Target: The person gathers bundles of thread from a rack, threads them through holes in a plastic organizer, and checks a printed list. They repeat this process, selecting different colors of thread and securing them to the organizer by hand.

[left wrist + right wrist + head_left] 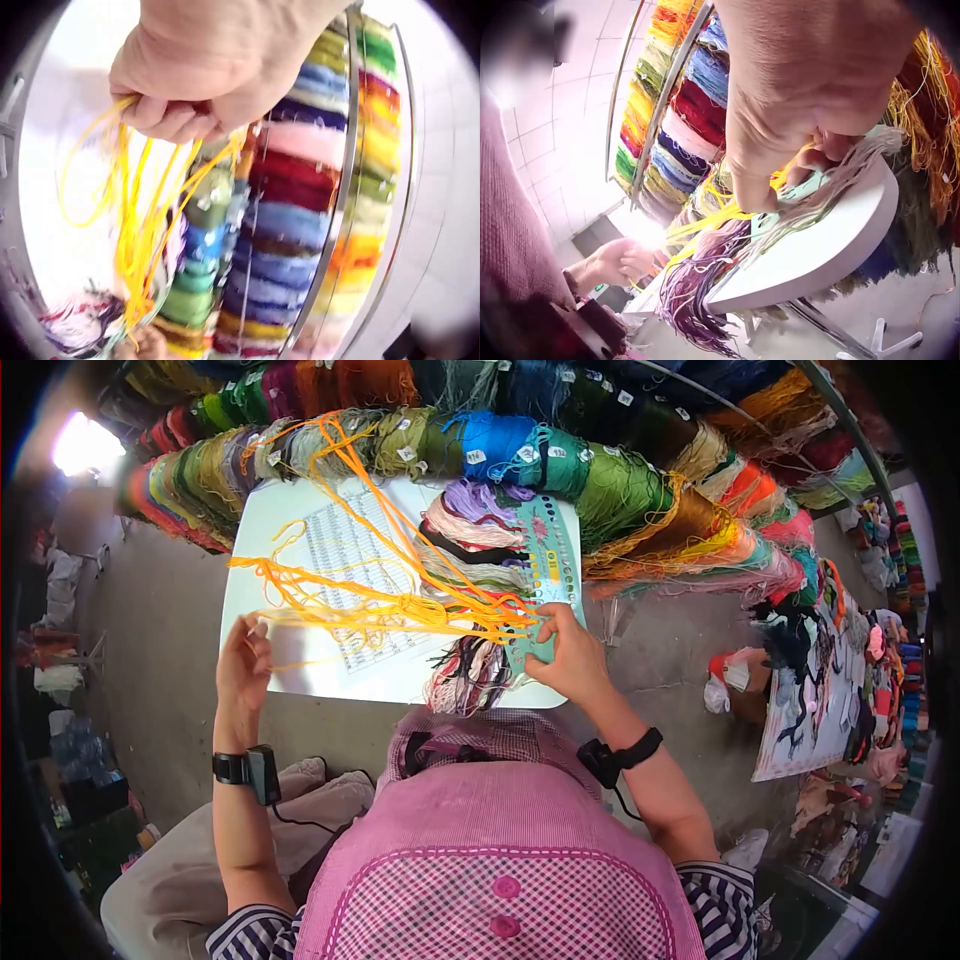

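A loose hank of yellow-orange embroidery thread stretches between the two hands above a white table. My left hand grips yellow strands in its curled fingers; in the left wrist view the strands hang down from those fingers. My right hand pinches the gathered right end of the hank, over a green card with holes along its edge. Bundles of purple, pink, black and grey thread lie beside that card. Below the hank sits a dark and pink bundle.
The white tabletop carries a printed sheet. Behind it, racks hold rows of coloured thread hanks with small number tags. More orange strands hang from the rack onto the table. At right stands another board with threads.
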Demonstrator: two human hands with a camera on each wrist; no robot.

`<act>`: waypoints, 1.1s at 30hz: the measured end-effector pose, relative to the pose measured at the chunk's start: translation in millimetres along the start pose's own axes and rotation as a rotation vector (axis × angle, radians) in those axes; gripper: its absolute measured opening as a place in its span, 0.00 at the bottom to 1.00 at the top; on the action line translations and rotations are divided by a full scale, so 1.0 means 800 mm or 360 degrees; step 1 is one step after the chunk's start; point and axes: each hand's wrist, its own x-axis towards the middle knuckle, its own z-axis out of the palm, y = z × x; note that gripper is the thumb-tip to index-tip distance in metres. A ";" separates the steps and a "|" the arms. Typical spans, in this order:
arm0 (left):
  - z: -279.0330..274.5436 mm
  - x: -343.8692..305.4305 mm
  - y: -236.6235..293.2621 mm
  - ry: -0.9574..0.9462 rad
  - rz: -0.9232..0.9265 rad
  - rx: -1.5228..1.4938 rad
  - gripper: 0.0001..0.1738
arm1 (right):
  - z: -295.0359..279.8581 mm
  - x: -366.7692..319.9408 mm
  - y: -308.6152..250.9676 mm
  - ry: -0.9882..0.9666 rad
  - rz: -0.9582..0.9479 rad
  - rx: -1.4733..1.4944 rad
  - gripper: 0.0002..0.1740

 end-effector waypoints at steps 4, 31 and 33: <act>0.058 -0.045 -0.002 -0.0231 -0.0119 -0.0565 0.36 | -0.010 0.000 -0.022 0.0017 -0.0090 0.0204 0.31; 0.130 0.023 -0.068 -0.0252 0.0888 0.1968 0.11 | -0.261 -0.115 0.132 0.1733 0.0240 0.0233 0.10; 0.131 0.035 -0.067 -0.0343 0.1527 0.2365 0.12 | -0.188 -0.080 0.113 0.1418 0.0094 -0.0084 0.09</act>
